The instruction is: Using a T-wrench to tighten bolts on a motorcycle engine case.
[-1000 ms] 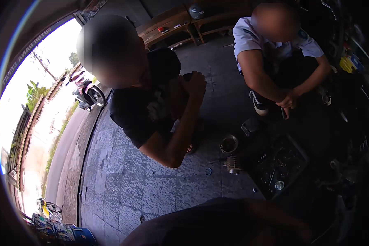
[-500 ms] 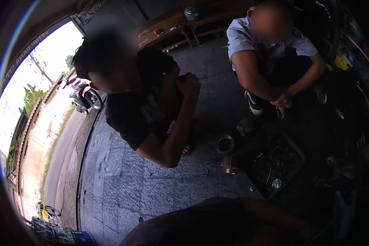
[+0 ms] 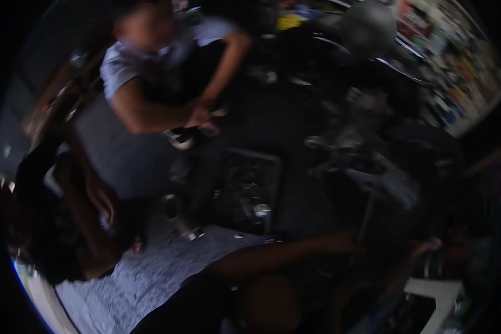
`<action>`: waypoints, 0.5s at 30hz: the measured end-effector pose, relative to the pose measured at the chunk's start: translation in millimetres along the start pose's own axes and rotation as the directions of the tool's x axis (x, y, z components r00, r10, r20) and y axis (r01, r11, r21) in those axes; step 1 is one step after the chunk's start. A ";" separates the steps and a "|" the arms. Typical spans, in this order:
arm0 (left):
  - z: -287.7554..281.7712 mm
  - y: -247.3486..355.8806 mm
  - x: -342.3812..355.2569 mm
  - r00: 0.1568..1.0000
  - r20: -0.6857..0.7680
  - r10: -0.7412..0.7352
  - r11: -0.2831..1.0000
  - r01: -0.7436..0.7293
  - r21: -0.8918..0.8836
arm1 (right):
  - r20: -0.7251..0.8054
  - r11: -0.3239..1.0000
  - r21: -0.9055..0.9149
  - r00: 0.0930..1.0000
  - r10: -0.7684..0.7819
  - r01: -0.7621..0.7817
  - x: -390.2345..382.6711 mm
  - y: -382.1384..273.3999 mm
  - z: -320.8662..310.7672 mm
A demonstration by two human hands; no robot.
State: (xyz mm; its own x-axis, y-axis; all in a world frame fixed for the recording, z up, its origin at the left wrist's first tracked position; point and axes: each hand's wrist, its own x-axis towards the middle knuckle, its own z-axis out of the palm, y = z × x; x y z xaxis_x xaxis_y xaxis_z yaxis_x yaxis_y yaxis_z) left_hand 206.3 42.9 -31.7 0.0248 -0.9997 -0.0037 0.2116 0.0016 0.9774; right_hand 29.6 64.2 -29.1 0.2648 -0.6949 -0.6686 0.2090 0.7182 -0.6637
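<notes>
My left hand (image 3: 344, 242) reaches out to the right from the lower middle, beside a thin pale rod (image 3: 367, 216) that stands at a slant. Darkness and blur hide its fingers, so a grip on the rod cannot be made out. Farther right is my right hand (image 3: 426, 246), smeared, close to a dark red object (image 3: 456, 249). Beyond both hands lies a dim cluster of metal machine parts (image 3: 384, 181). Left of them, a dark rectangular tray (image 3: 275, 167) holds tools and a shiny round metal piece (image 3: 261, 210). A ring-shaped part (image 3: 171, 206) and a metal cylinder (image 3: 192, 232) rest on the floor.
A person in a white shirt (image 3: 122, 78) squats at the back left. Another person in dark clothes (image 3: 50, 222) is at the left. Colourful packages (image 3: 456, 72) fill a display behind a motorcycle (image 3: 367, 30). A white frame (image 3: 440, 295) stands at lower right.
My view has swung to the right, so people and tray sit farther left and the doorway is mostly gone. Both my hands and the machine parts now show more; the picture is blurred.
</notes>
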 end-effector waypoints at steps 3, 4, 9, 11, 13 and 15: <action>0.4 -6.8 11.0 0.999 0.009 0.051 0.998 -0.052 0.044 | 0.007 0.971 0.192 0.989 0.145 -0.144 -1.9 -2.0 3.0; 0.4 -13.8 15.4 0.997 0.045 -0.067 0.992 0.062 0.112 | -0.016 0.970 0.212 0.992 0.123 -0.116 -6.5 -5.5 -2.9; 5.7 23.0 13.4 0.969 0.088 -0.231 0.966 0.218 0.140 | 0.010 0.839 -0.535 0.993 -0.116 0.103 -14.2 -5.1 -8.8; 1.4 38.8 8.3 0.953 0.048 -0.299 0.928 0.279 0.247 | 0.082 0.687 -0.624 0.905 -0.418 0.374 -23.5 0.5 8.6; 1.0 50.6 6.1 0.943 0.055 -0.328 0.924 0.308 0.228 | 0.178 0.443 -0.684 0.723 -0.668 0.579 -27.6 -3.6 14.7; 1.8 44.0 8.3 0.933 0.061 -0.355 0.918 0.336 0.212 | 0.189 0.500 -0.693 0.800 -0.569 0.519 -28.4 -9.1 15.8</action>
State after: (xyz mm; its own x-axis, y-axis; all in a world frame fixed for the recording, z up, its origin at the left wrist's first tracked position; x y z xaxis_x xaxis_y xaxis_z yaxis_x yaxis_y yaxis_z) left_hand 214.1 34.6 11.6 -0.1115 -0.9345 -0.3380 -0.0045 -0.3397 0.9405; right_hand 35.1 78.0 1.2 0.2704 -0.9581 -0.0940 -0.4105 -0.0265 -0.9115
